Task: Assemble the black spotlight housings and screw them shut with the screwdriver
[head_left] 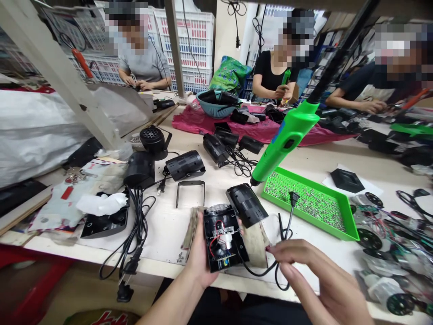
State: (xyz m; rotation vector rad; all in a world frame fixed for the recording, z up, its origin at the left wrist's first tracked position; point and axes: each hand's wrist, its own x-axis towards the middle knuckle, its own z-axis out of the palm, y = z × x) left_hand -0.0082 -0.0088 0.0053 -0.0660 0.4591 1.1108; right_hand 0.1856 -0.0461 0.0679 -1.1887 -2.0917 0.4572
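Note:
My left hand (198, 264) holds an opened black housing (211, 255) over the table's front edge. Red and white wires, a white connector and a small circuit board show inside it. A black power cord (259, 273) runs out of its right side. To the right of the housing, my right hand (316, 271) hovers near this cord, thumb and index finger apart, the other fingers partly hidden. Just beyond the housing lies a curved black cover (248, 205). Above that cover hangs a green electric screwdriver (284, 144), its tip close to the cover's upper edge.
A green tray (354, 225) of small screws stands at right, a plug (294, 198) over its edge. Loose wired parts (382, 271) crowd the far right. Black housings (184, 164), cords (135, 225) and a bracket (191, 183) lie left and behind. Several co-workers sit opposite.

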